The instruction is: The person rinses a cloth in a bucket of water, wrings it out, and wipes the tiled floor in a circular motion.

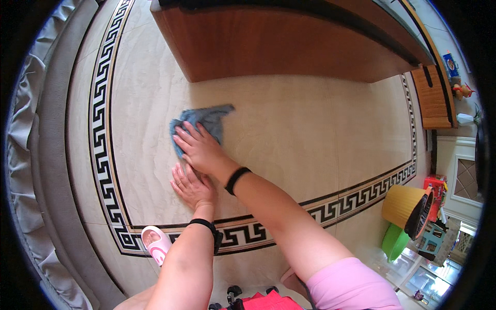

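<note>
A blue-grey cloth (pixel 209 120) lies bunched on the glossy tiled floor (pixel 286 143), left of the middle of the view. My right hand (pixel 199 145) presses flat on the cloth with its fingers spread; a black band circles that wrist. Just below it, my left hand (pixel 193 190) rests palm down on the bare tile with its fingers apart, close to the right hand's heel. The left wrist wears a black strap. The palms and the part of the cloth under the right hand are hidden.
A wooden furniture panel (pixel 271 42) stands ahead. A grey sofa base (pixel 66 155) runs along the left. Right are a yellow bin (pixel 403 205), a green basin (pixel 393 242) and a wooden cabinet (pixel 434 97). A pink slipper (pixel 157 248) is on my foot; a red seat with castors (pixel 267 302) is below.
</note>
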`<state>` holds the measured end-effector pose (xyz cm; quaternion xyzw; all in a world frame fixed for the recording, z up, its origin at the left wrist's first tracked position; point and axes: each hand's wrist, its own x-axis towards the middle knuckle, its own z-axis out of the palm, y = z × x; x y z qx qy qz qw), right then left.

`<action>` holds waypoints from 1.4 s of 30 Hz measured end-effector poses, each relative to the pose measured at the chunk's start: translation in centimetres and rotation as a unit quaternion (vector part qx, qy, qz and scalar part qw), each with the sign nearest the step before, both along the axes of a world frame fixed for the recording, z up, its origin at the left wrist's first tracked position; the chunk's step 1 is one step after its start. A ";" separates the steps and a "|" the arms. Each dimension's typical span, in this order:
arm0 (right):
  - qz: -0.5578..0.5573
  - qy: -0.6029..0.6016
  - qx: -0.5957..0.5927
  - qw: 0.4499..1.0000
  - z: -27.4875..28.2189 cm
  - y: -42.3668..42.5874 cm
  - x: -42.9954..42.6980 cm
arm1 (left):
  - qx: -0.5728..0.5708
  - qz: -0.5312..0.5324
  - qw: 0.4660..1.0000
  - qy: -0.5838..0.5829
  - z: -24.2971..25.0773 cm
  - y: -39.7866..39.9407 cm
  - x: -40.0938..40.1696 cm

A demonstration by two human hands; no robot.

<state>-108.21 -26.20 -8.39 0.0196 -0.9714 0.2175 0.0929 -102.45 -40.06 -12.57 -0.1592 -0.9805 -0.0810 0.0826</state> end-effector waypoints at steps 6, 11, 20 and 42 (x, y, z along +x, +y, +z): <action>-0.081 -0.005 -0.003 0.997 -1.0 6.0 -5.2 | -0.035 0.012 0.997 -0.063 1.4 0.1 0.4; -0.293 -0.107 0.139 0.940 -2.8 24.2 4.4 | -0.015 0.002 0.998 -0.067 1.6 1.5 0.8; -0.493 -0.182 0.123 0.842 -3.1 22.0 22.4 | -0.011 0.019 0.998 -0.061 1.7 0.7 0.1; -0.309 -0.187 0.075 0.930 0.8 23.0 2.1 | -0.039 0.006 0.998 -0.043 2.0 0.3 0.1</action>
